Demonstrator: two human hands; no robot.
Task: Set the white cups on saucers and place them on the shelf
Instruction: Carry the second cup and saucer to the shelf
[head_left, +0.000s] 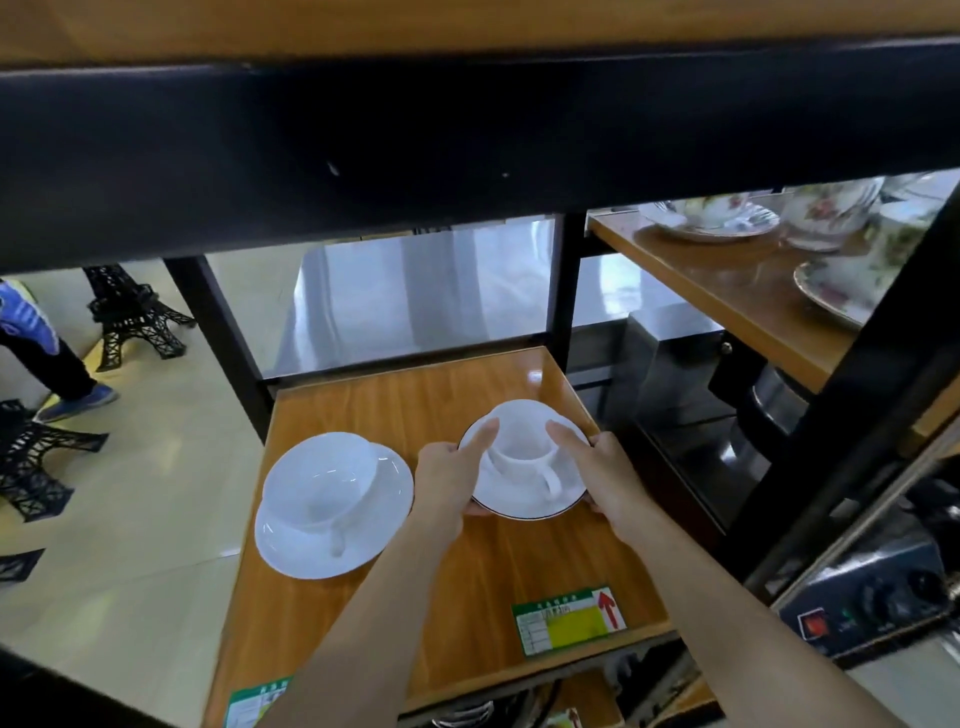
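A white cup (522, 434) stands on a dark-rimmed white saucer (519, 501) over the wooden shelf (395, 405). My left hand (449, 475) grips the saucer's left edge, its thumb lying along the cup's rim. My right hand (602, 467) grips the right edge the same way. Whether the saucer rests on the shelf or hovers just above it, I cannot tell. To the left, a second white cup (319, 480) sits on its own plain white saucer (387, 486) on the shelf, handle facing me.
A black shelf beam (467, 145) hangs close overhead. Green labels (569, 618) are stuck near the shelf's front edge. Flowered china (831, 249) fills a shelf at upper right. A metal appliance (872, 608) sits lower right. Black tower models (135, 317) and a person's leg are on the floor at left.
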